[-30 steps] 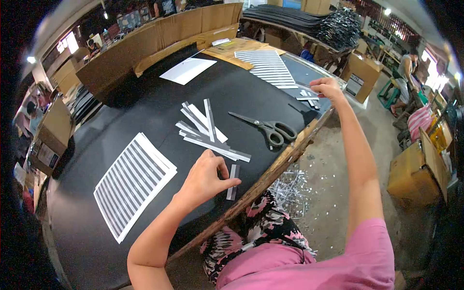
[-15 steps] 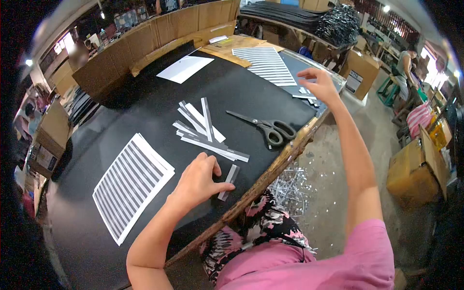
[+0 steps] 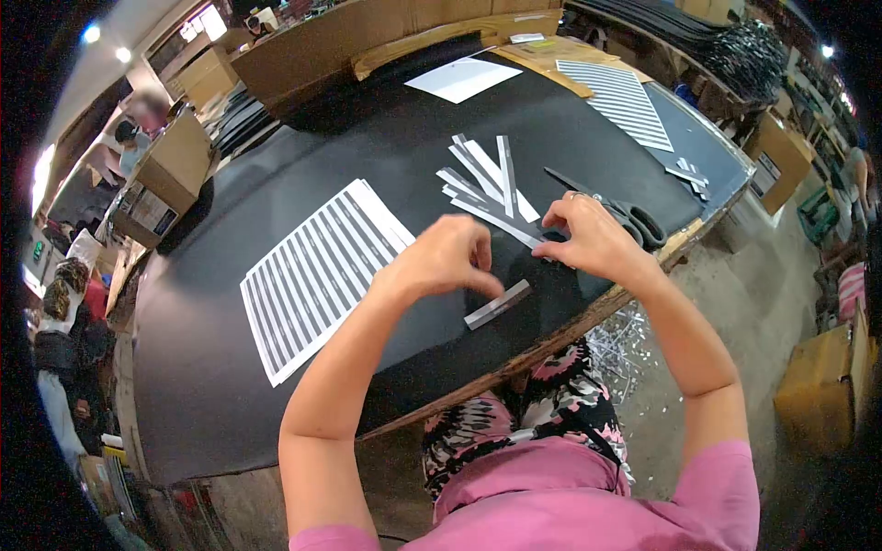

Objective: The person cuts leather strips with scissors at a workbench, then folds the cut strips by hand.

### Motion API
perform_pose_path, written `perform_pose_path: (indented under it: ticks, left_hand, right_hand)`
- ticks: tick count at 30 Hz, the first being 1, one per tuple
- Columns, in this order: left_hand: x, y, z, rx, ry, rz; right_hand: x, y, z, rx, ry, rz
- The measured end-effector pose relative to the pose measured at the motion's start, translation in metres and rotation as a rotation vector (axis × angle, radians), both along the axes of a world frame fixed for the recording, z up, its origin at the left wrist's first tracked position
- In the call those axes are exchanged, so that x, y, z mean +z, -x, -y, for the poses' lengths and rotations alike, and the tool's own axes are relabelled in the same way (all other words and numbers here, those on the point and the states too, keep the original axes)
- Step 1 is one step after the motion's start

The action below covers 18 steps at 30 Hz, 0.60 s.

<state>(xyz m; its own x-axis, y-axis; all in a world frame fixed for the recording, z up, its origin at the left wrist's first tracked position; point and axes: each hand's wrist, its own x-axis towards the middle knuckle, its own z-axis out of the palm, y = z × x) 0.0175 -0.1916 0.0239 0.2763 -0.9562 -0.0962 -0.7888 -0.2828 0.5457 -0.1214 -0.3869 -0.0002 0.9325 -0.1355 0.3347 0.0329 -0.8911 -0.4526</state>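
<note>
**Left hand** (image 3: 441,262): fingers bent and drawn close together, tips lowered just beside the short grey-and-white paper strip (image 3: 498,304). Whether they touch or pinch it cannot be told. This single strip lies flat and aslant on the black table top (image 3: 230,367), at 5 o'clock of the left hand, between the two hands and near the rough wooden table edge (image 3: 551,344).

**Right hand** (image 3: 593,241): fingers curled downward, tips on the near end of the heap of long grey-and-white paper strips (image 3: 487,179); a grip cannot be made out. The heap fans out at 11 o'clock of this hand. Its strips overlap, so no exact count can be given.

**Obstruction:** the right hand stands in front of the black-handled scissors (image 3: 634,219), one pair. The handles show at 2 o'clock of the hand and the blades point towards 10 o'clock.

**Surroundings:**
- Two striped sheets: the near sheet printed with grey and white stripes (image 3: 322,271) at 9 o'clock of the left hand, and the far sheet printed with grey and white stripes (image 3: 625,101) at 1 o'clock, well apart.
- One blank white paper sheet (image 3: 464,78) at 12 o'clock, on the far side.
- A few small cut paper pieces (image 3: 689,174) at 2 o'clock, by the table corner.
- Shredded paper offcuts (image 3: 620,340) on the floor at 5 o'clock of the right hand.
- A brown cardboard box (image 3: 170,170) at 10 o'clock, with another person (image 3: 133,138) just beyond it.
</note>
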Motion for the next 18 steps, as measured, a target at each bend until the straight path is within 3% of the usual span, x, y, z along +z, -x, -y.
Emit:
perform_pose_path:
  ticks: [2,6,11,18]
  left_hand:
    - [-0.01,-0.016,0.004,0.073,0.295,0.088]
    - [-0.038,-0.044,0.015,-0.009,0.622,0.413]
    - [-0.06,-0.047,0.017,0.017,0.435,0.421]
    - [-0.051,-0.053,0.019,-0.089,0.495,0.451]
  right_hand:
    - [-0.002,-0.005,0.0,-0.002,-0.011,-0.009]
    - [-0.009,-0.01,-0.002,-0.043,-0.003,-0.006]
    - [-0.008,-0.01,-0.008,-0.073,-0.041,-0.045]
    - [-0.017,-0.004,-0.01,-0.082,-0.048,0.071]
